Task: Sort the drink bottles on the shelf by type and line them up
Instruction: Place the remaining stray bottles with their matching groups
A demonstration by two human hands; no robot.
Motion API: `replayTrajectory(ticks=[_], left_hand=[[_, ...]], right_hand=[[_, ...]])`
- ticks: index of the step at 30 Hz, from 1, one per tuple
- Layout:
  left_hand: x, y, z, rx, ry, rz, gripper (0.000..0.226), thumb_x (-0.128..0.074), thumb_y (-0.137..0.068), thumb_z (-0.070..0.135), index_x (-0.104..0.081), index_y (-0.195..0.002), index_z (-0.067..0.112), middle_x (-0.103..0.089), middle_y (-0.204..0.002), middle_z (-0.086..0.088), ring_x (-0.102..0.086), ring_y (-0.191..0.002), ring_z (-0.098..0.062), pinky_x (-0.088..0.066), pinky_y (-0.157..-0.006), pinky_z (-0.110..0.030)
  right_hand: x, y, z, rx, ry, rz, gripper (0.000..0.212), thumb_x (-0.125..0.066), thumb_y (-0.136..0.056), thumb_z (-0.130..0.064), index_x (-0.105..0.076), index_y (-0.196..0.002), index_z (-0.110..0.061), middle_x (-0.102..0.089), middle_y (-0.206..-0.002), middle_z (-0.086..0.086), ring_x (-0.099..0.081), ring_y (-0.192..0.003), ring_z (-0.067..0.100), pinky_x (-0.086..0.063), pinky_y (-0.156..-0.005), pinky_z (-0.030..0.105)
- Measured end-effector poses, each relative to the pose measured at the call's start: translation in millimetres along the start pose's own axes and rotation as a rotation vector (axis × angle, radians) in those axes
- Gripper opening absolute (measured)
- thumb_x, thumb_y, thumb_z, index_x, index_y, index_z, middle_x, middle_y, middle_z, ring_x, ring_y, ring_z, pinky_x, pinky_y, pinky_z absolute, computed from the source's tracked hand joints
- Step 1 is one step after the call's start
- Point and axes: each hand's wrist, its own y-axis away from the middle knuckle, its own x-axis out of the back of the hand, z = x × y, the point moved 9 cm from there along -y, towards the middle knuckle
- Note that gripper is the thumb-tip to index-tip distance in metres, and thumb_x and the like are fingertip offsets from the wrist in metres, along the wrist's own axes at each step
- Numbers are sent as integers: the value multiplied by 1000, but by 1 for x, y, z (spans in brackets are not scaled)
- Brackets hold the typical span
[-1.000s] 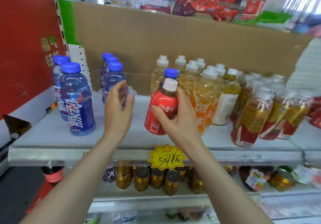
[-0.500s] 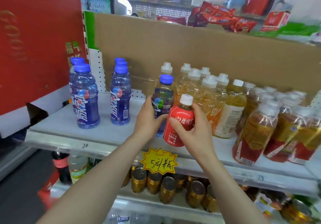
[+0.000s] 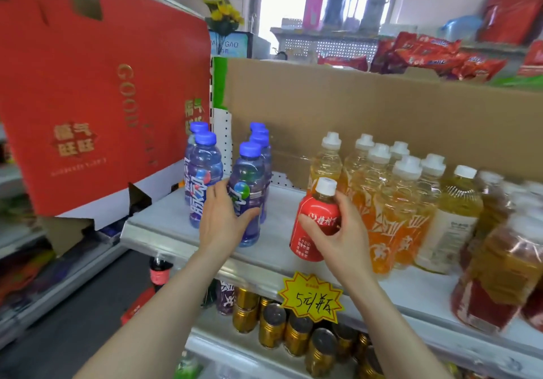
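My left hand (image 3: 223, 220) grips a blue-capped blue bottle (image 3: 248, 190) standing on the grey shelf (image 3: 164, 225), in front of a row of like blue bottles (image 3: 261, 143). Two more blue bottles (image 3: 202, 172) stand just to its left. My right hand (image 3: 338, 231) holds a red-labelled bottle (image 3: 314, 225) with a white cap, tilted slightly, near the shelf's front. Behind and right of it stand several orange drink bottles (image 3: 390, 202) with white caps, then yellow and brown tea bottles (image 3: 452, 211).
A big red carton (image 3: 97, 90) leans at the left end of the shelf. Brown cardboard (image 3: 382, 114) backs the shelf. A yellow price tag (image 3: 311, 297) hangs on the front edge. Gold cans (image 3: 270, 325) fill the lower shelf.
My left hand has carried the blue bottle leftward, from beside the red one to the front of the blue row. The right hand still holds the red bottle. The view has shifted left.
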Motion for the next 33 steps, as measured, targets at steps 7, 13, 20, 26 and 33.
replayTrajectory(ticks=[7,13,20,26,33], left_hand=[[4,-9,-9,-33,-9,-63,78,-81,-76,34,-39,-139,15,-45,-134,-7,-47,-125,-27,-44,-91,-42],[-2,19,-8,-42,58,-37,90,-73,-83,9,-18,-154,9,-30,-150,-13,-32,-139,-30,-33,-112,-43],[-25,88,47,-222,191,-78,65,-64,-89,13,-35,-147,15,-32,-151,-8,-28,-140,-24,-27,-116,-42],[-75,128,142,-349,345,-339,49,-60,-95,27,-43,-141,28,-44,-141,2,-47,-126,-21,-44,-103,-46],[-130,194,278,-497,508,-493,42,-59,-95,28,-48,-136,33,-49,-136,9,-53,-120,-13,-47,-100,-39]], right_hand=[[4,2,-7,-33,63,54,73,-79,-78,-48,-46,-142,-31,-55,-128,-6,-58,-113,13,-52,-99,41],[47,30,-7,-62,143,177,74,-78,-78,-49,-46,-141,-31,-56,-129,-6,-57,-115,14,-51,-100,42],[120,88,0,-147,224,299,73,-78,-77,-50,-46,-140,-33,-55,-128,-9,-57,-115,10,-51,-101,44],[213,141,13,-197,329,425,76,-74,-75,-59,-46,-141,-33,-55,-127,-9,-58,-113,10,-52,-99,41],[341,184,36,-217,397,564,67,-82,-79,-41,-50,-137,-29,-54,-116,-8,-56,-98,-3,-43,-88,20]])
